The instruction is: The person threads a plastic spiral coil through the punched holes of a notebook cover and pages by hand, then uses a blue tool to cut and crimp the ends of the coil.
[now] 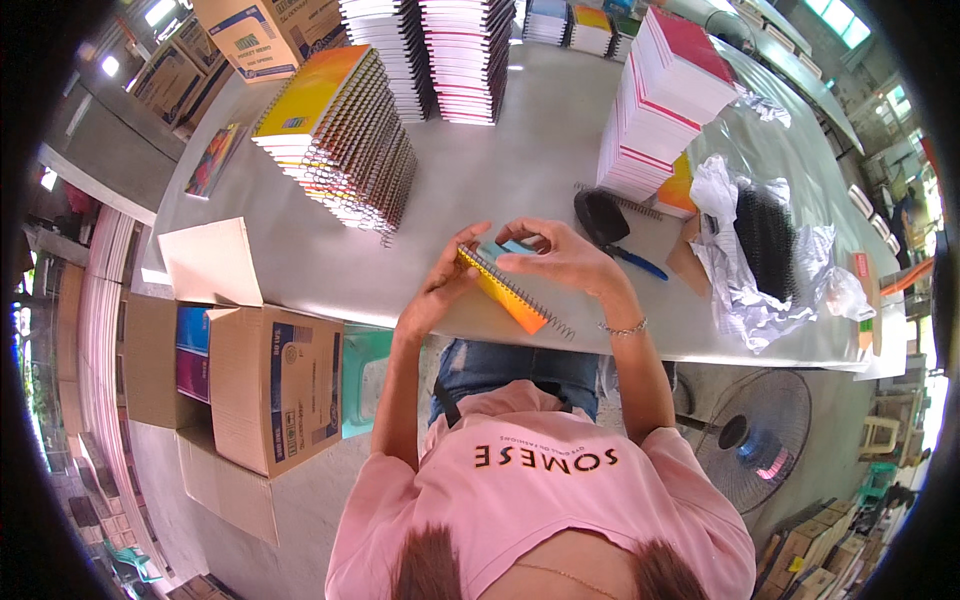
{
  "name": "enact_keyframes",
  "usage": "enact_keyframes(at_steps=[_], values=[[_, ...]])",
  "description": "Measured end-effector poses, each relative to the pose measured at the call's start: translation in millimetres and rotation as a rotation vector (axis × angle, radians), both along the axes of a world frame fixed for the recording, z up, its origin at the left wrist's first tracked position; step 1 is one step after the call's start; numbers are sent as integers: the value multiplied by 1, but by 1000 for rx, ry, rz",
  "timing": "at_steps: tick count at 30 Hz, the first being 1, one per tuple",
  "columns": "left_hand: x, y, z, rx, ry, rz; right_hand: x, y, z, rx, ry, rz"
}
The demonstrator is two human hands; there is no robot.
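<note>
Yellow-orange in the head view, the notebook [516, 304] tilts above the table [480, 170], its far end gripped in your curled left hand [447, 278]; your right hand [562, 256] half-curls over it, grip unclear. Coil-fitting seems underway; the protruding coil tail [563, 328] probably needs seating.

Pink T-shirt [550, 490]; blue jeans [515, 370]; bracelet [626, 328]

Bright daylight entered through the far-right window [838, 20], pale sheen covered the table [490, 172], straight edges bowed toward the rim, black vignetting filled the corners.
</note>
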State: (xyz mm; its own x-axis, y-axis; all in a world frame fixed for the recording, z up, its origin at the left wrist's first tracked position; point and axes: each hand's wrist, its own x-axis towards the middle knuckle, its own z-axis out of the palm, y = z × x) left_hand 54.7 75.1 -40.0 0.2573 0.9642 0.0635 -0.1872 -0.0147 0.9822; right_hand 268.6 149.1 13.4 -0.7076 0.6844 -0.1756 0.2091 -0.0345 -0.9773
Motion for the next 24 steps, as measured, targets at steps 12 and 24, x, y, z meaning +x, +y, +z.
enact_keyframes(at_steps=[12, 24], values=[[58, -12, -13, 140, -74, 384, 82, -40, -21, 799, -578, -746], [74, -16, -8, 176, -45, 404, 88, -95, -43, 812, -420, -1012]])
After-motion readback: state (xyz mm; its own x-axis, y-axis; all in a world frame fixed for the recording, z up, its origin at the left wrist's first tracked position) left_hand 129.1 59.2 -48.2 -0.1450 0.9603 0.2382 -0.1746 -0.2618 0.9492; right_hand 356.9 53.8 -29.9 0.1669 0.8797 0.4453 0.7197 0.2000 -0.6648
